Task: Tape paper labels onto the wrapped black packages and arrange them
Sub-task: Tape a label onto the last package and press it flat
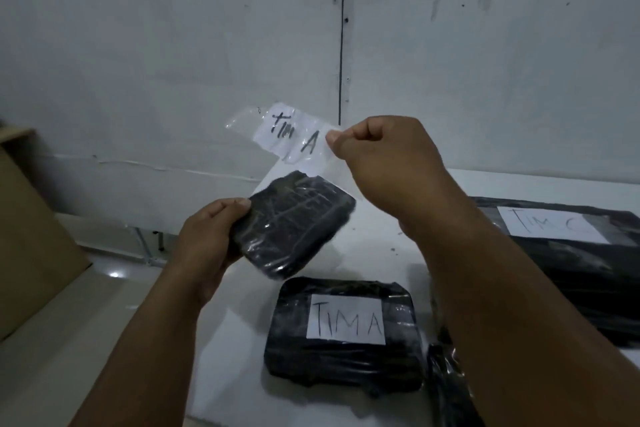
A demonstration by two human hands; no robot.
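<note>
Here, the left hand (207, 239) gripped a small black package (294, 224) by its left edge, thumb on top and fingers curled beneath, holding it tilted in the air above the table (381, 246). The right hand (388, 152), raised higher and just to the right, pinched the right end of a paper label (294, 137) already stuck to a strip of clear tape (242, 120); the label read "TIM A" and hung creased and slanted above the package, not touching it. By the look of things, the task was partly done. A second package (343, 367) lay flat on the table below the hands with a "TIM A" label taped on its top, and a large flat package (571, 260) lay at the right, behind the right forearm, with a "TIM" label whose last letter was too faint to read. Another dark wrapped bundle (446, 388) showed beside the right forearm, mostly hidden, so whether it bore a label could not be told. What probably remained was to lower the taped label onto the held package, smooth it down, and set it with the others. A cardboard sheet (31, 236) leaned at the far left.
</note>
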